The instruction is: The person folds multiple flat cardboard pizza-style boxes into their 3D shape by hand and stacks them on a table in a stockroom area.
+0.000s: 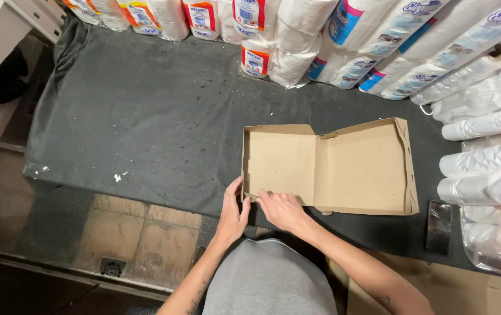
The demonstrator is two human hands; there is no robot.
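While the flat brown cardboard box (329,169) lies open at the near edge of the dark tabletop (139,128), the left hand (233,213) pinches its near-left corner and the right hand (282,210) presses the front flap; folding appears underway. Squaring that corner likely comes next. Fingertips under the flap are hidden.

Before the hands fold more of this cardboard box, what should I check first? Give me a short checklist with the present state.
1. Left hand at the near left corner of the cardboard box: ok.
2. Right hand on the near front flap: ok.
3. Box lies open, inside empty: ok.
4. Free space on the dark mat left of the box: ok.
5. Dark flat object stays apart from the box: ok.
6. Front flap locked in place: cannot tell.
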